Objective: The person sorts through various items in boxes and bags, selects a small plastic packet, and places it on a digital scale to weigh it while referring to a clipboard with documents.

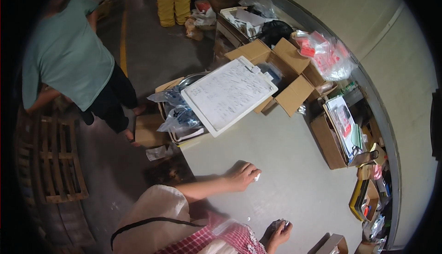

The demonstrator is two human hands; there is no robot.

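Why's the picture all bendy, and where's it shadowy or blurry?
All in the head view: the fisheye lens bows the grey rail at right and leaves black corners; the left hand casts a soft shadow on the table; the wooden pallet at left looks dim and fuzzy.

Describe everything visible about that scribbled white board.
The white board is rectangular and plastic-looking, with a raised rim, dark scribbles across its face and small fittings along its upper-right end. It lies face up, slanting across the view, overlapping plastic bags and a large open cardboard box. Whatever supports it is hidden.
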